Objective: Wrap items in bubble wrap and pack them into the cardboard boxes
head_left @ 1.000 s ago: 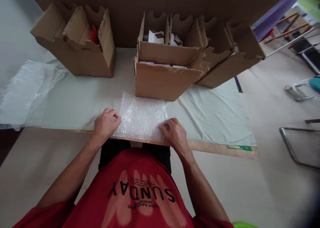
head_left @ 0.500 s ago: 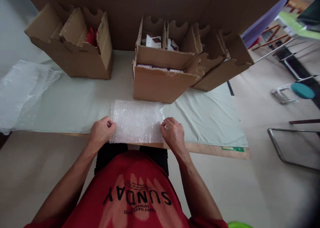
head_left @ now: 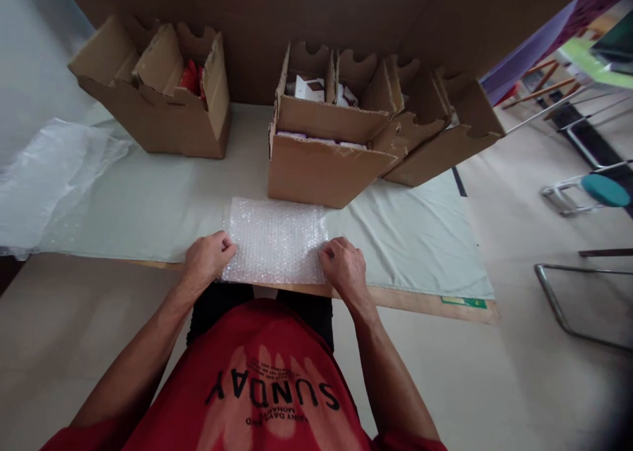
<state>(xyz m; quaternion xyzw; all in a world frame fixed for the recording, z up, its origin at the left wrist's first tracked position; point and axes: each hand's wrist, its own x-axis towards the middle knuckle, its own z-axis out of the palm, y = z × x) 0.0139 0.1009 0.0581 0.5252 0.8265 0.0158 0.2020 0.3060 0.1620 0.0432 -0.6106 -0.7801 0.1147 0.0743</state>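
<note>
A clear sheet of bubble wrap [head_left: 277,241] lies flat at the front edge of the cloth-covered table, right before my body. My left hand [head_left: 210,256] pinches its left edge with curled fingers. At the opposite edge my right hand [head_left: 343,263] is closed the same way on the bubble wrap. Both sets of fingertips are partly hidden by the hands. Just behind the sheet stands a cardboard box [head_left: 321,174] with pale flat items showing in its front slot.
Another cardboard box [head_left: 173,124] with red packets [head_left: 192,78] stands back left. More bubble wrap [head_left: 49,174] is heaped at the far left. White small boxes [head_left: 310,89] sit in a rear compartment. A tall cardboard wall [head_left: 247,16] rises behind. A teal stool [head_left: 606,190] is at the right.
The view has shifted slightly, so the boxes appear a little further right and lower. Both hands stay at the sheet's edges; the bubble wrap lies in nearly the same place.
</note>
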